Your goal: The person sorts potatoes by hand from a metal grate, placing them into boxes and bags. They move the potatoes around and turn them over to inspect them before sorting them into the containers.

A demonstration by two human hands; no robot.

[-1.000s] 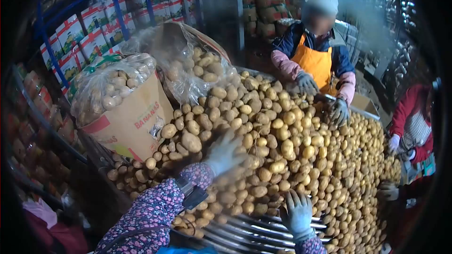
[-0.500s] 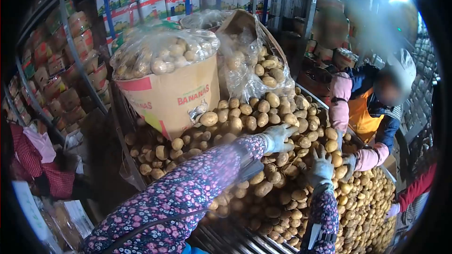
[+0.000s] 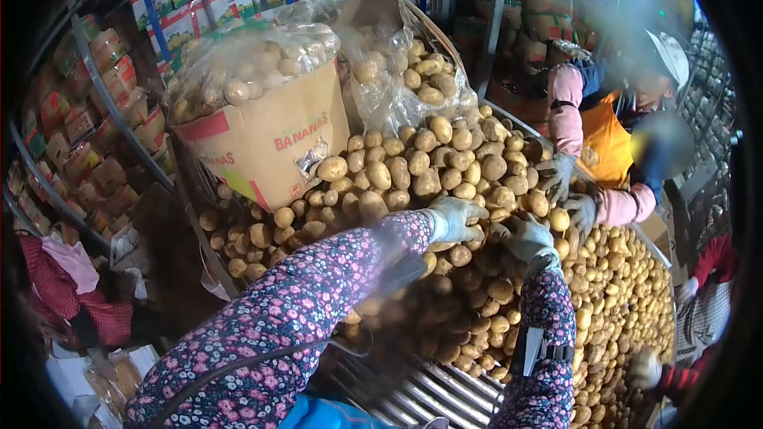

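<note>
Both my hands wear light grey gloves and reach into a heap of potatoes (image 3: pixel 469 160). My left hand (image 3: pixel 455 219) lies over potatoes near the middle of the heap, its fingers stretched toward the right and slightly bent. Close by on the right, my right hand (image 3: pixel 528 240) rests on the potatoes with its fingers bent but apart and pointing left. Neither hand visibly lifts a potato; the undersides of both are hidden. More potatoes (image 3: pixel 459 255) lie just below my left hand. Metal rollers (image 3: pixel 445 393) show beneath the heap.
A cardboard box marked BANANAS (image 3: pixel 270 131), filled with bagged potatoes, stands behind my left arm. Beside it a plastic-lined box (image 3: pixel 373 20) tips toward the heap. Opposite, a co-worker's gloved hand (image 3: pixel 584 210) touches the potatoes. Another person's red sleeve (image 3: pixel 683 377) is at lower right.
My right hand has moved up and left, and my left hand slightly left and down, so they are closer together. Their fingers are less spread. The view has shifted; the co-worker leans lower.
</note>
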